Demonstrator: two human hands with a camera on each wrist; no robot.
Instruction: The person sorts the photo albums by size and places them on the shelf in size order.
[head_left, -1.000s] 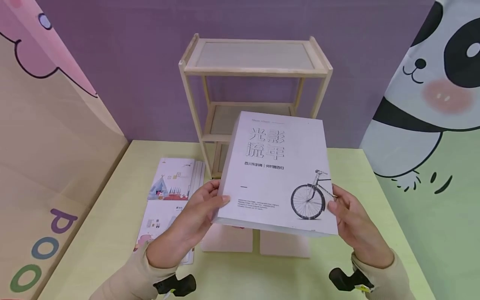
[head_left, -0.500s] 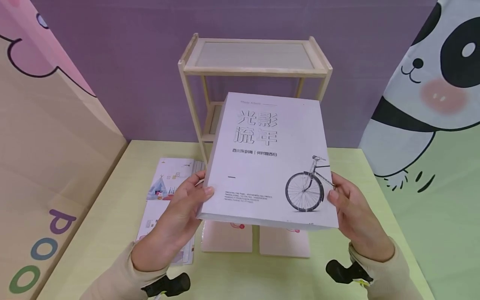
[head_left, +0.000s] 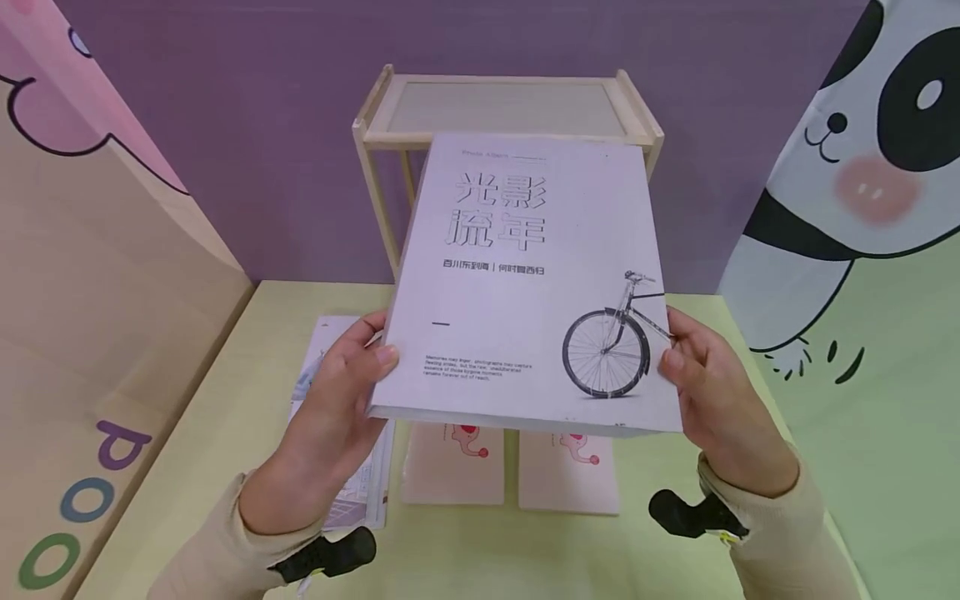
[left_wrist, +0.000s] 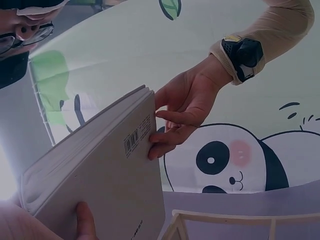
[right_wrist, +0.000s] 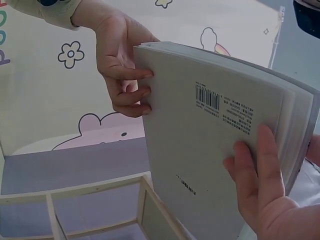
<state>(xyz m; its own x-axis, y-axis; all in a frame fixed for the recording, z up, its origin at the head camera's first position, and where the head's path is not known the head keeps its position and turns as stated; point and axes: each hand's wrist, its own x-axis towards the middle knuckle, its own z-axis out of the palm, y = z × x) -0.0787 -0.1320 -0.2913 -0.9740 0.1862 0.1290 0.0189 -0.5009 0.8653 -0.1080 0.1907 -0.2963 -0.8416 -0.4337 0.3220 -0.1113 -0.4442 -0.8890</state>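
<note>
Purple backdrop (head_left: 217, 167) hangs behind a green table (head_left: 465, 554). Left hand (head_left: 322, 425) grips the album (head_left: 517, 317), held over the table and higher than 1 second ago, hiding more of the rack (head_left: 501, 107) and less of 2 pink booklets (head_left: 453, 475); right hand (head_left: 723, 404) grips the album's right edge.

The photo album (head_left: 517, 317) is white, printed with a black bicycle (head_left: 611, 342) and dark lettering (head_left: 497, 210); the booklets (head_left: 453, 483) are pale pink with red drawings (head_left: 467, 438), the table (head_left: 510, 558) yellow-green, the back wall (head_left: 225, 167) purple, the sleeves (head_left: 795, 537) beige.
</note>
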